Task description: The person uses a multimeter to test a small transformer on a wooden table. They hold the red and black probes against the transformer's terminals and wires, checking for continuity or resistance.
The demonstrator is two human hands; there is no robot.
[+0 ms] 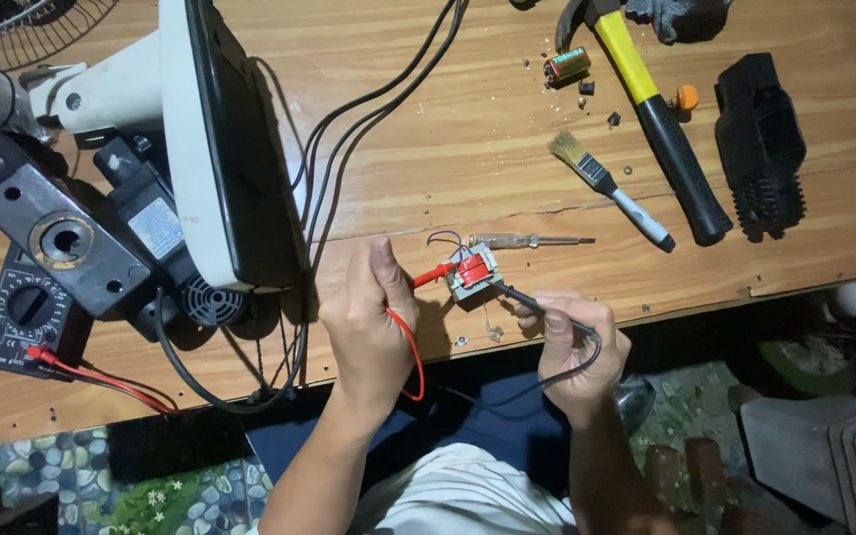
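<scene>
Just between both fingers (384,260): small transformer (473,274).

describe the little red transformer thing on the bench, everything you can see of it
The small transformer has a red-wrapped coil in a pale grey metal frame, with thin bluish wires looping from its top. It sits on the wooden bench near the front edge. The left hand presses a red probe to its left side; the right hand touches a black probe to its right.

A hammer (658,109), paintbrush (606,185) and screwdriver (527,241) lie on the wooden table (468,139).
</scene>
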